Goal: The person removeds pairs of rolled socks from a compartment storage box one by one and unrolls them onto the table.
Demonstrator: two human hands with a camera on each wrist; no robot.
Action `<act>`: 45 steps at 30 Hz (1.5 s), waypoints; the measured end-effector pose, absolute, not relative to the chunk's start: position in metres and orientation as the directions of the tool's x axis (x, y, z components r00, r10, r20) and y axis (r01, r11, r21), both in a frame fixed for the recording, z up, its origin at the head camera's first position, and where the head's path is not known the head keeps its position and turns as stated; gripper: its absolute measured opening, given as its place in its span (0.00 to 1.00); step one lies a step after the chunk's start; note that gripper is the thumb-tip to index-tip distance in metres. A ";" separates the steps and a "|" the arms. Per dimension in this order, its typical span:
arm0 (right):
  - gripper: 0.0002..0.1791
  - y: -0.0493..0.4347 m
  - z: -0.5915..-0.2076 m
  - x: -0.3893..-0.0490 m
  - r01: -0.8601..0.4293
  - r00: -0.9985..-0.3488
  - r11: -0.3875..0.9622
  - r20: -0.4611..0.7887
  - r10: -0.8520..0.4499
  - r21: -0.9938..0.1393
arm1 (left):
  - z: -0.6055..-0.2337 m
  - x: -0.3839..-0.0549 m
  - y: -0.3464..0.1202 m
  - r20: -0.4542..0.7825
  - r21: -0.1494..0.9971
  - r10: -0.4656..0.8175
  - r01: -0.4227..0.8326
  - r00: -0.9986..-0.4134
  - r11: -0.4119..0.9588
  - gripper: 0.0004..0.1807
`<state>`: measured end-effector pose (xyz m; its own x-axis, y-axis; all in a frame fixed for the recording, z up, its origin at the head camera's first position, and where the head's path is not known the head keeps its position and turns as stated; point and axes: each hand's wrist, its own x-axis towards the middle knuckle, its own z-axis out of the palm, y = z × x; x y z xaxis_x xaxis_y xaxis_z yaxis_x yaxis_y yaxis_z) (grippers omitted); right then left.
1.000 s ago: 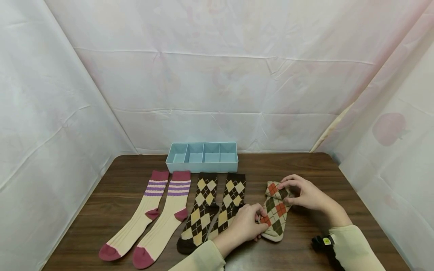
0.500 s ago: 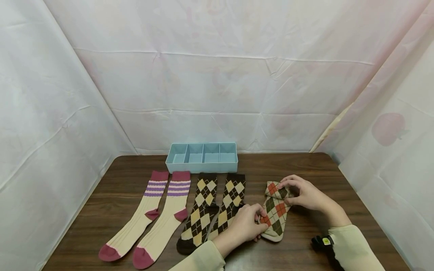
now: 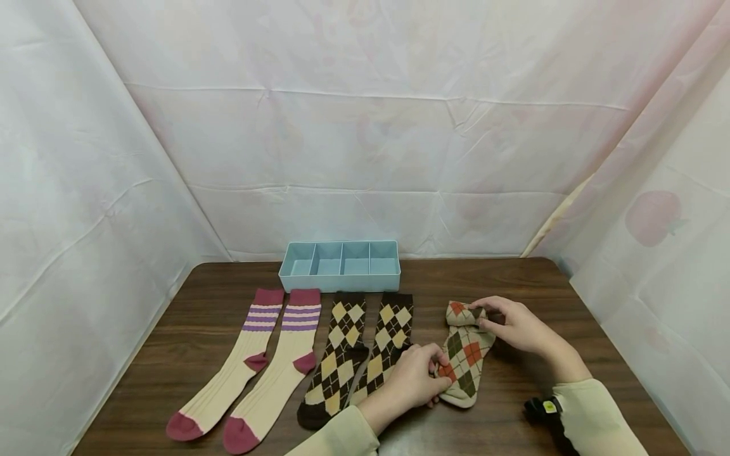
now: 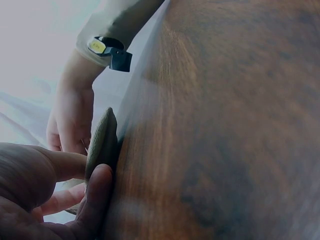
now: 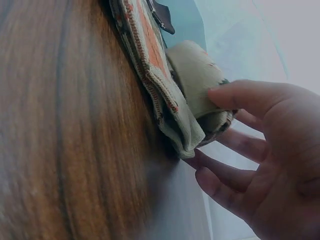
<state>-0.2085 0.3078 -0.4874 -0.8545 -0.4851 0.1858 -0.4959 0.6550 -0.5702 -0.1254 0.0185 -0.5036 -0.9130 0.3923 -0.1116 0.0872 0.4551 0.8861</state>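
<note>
A beige argyle sock [image 3: 469, 361] with orange and green diamonds lies on the right half of the table. Its cuff end is turned over into a thick roll [image 5: 195, 75]. My right hand [image 3: 516, 326] grips this roll from the right, its thumb on the near side and its fingers behind. Low on the sock's left edge, my left hand [image 3: 415, 375] pinches the fabric between thumb and fingers; the left wrist view shows the edge of the sock [image 4: 102, 142] between them. The sock's underside is hidden.
Two dark brown argyle socks [image 3: 336, 373] lie just left, partly under my left forearm. Farther left are two cream socks [image 3: 274, 380] with maroon toes and purple stripes. A light blue divided box [image 3: 340, 282] stands at the back of the wooden table [image 3: 513, 278].
The turned-over cuff has gone from a flat fold to a thicker roll, with my right hand shifting slightly on it. My left hand stays in place.
</note>
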 end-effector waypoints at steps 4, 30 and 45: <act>0.17 0.305 -0.486 -0.213 -0.457 -0.876 0.678 0.162 -0.454 -0.575 | -0.504 -0.126 0.018 -0.112 0.882 0.383 0.086 -0.917 0.464 0.12; 0.20 0.297 -0.493 -0.247 -0.291 -0.950 0.742 0.092 -0.298 -0.604 | -0.505 -0.127 0.019 -0.119 0.890 0.391 0.077 -0.913 0.449 0.12; 0.16 0.306 -0.507 -0.251 -0.426 -0.902 0.663 0.240 -0.358 -0.615 | -0.508 -0.127 0.019 -0.084 0.894 0.397 0.107 -0.914 0.435 0.12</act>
<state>-0.2512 0.3057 -0.5072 -0.9025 -0.3576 0.2401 -0.4264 0.6629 -0.6154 -0.1273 0.0192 -0.5079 -0.9138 0.3973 -0.0843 0.1067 0.4352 0.8940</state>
